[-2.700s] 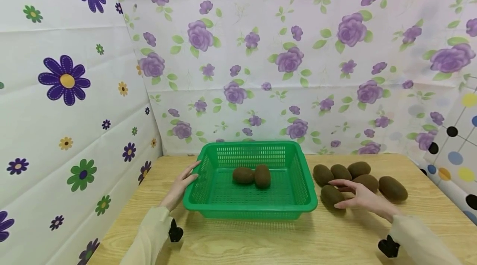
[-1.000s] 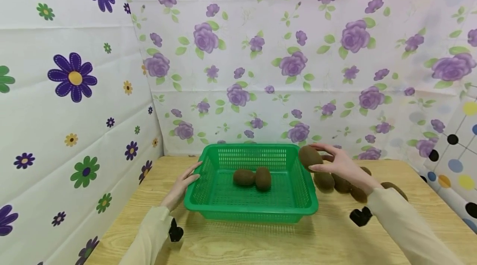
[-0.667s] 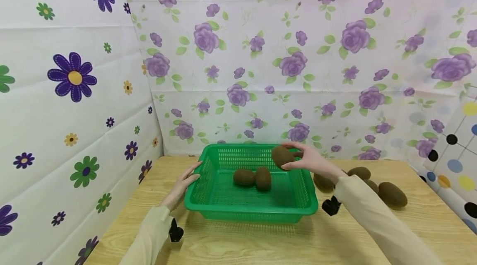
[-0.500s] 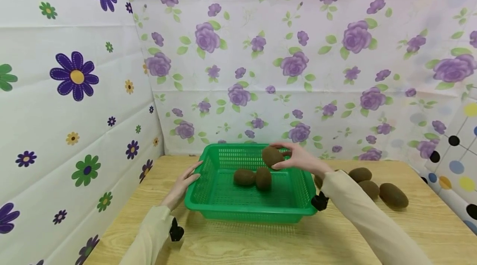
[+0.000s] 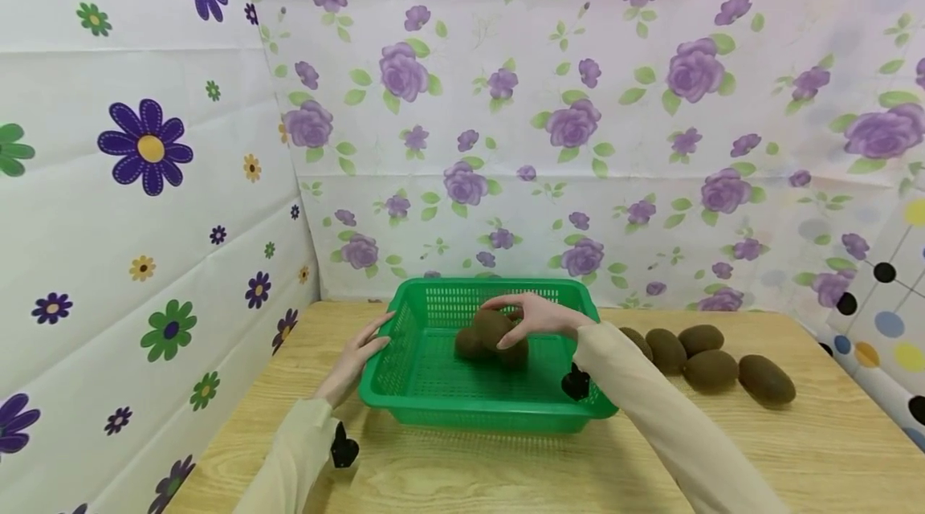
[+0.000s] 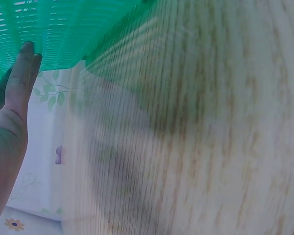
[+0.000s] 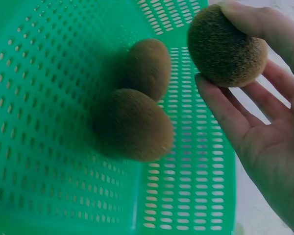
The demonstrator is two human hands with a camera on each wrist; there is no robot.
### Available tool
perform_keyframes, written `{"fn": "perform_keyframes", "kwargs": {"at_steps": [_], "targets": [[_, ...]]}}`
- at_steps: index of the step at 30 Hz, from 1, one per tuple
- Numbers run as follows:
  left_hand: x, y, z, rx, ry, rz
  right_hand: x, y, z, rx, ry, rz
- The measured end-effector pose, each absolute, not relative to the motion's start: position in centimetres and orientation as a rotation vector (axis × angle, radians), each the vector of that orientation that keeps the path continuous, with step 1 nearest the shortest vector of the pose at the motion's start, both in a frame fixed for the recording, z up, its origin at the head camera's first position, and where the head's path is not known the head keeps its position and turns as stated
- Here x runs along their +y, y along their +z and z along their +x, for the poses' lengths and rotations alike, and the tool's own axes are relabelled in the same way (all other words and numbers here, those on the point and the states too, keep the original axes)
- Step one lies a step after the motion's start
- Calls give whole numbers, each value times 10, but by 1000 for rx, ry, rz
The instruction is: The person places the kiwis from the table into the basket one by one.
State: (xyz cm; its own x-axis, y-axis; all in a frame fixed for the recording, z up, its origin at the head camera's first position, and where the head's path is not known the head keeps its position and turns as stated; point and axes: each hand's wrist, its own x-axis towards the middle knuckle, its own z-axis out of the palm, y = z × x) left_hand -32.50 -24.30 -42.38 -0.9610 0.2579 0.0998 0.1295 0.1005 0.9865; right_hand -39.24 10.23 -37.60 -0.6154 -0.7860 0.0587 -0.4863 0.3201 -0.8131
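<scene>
A brown fuzzy kiwi (image 5: 493, 327) is pinched between the thumb and fingers of my right hand (image 5: 540, 316), inside the green plastic basket (image 5: 491, 411). In the right wrist view the held kiwi (image 7: 226, 48) is gripped higher than two others in the basket, an upper kiwi (image 7: 148, 68) and a lower kiwi (image 7: 132, 125), which lie together. From the head, the held fruit overlaps the left kiwi (image 5: 470, 345) and partly hides the right kiwi (image 5: 515, 355). My left hand (image 5: 355, 357) touches the basket's left side; its fingers (image 6: 20, 78) lie straight against the wall in the left wrist view.
Several more kiwis (image 5: 711, 370) lie in a group on the wooden table (image 5: 650, 458) to the right of the basket, one partly behind the right sleeve. A flowered cloth (image 5: 433, 233) hangs behind the table, and another patterned cloth (image 5: 238, 297) stands along its left.
My right hand has lifted a kiwi from the table group, carried it left over the basket's right rim and lowered it above the two kiwis. The left hand stays at the basket's side.
</scene>
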Motion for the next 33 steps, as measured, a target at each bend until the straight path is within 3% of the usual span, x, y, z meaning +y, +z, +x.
{"fn": "perform_keyframes", "kwargs": {"at_steps": [10,21,33], "targets": [[-249,-449,-340,2313,2022,412,87,-391,-392,2136,-1008,-1086],[-243,-433,-330,2237,2049,374,77,-408,-392,2030,-892,-1040],[-248,-449,-343,2281,2059,404,72,-413,-392,2006,-841,-1038]]}}
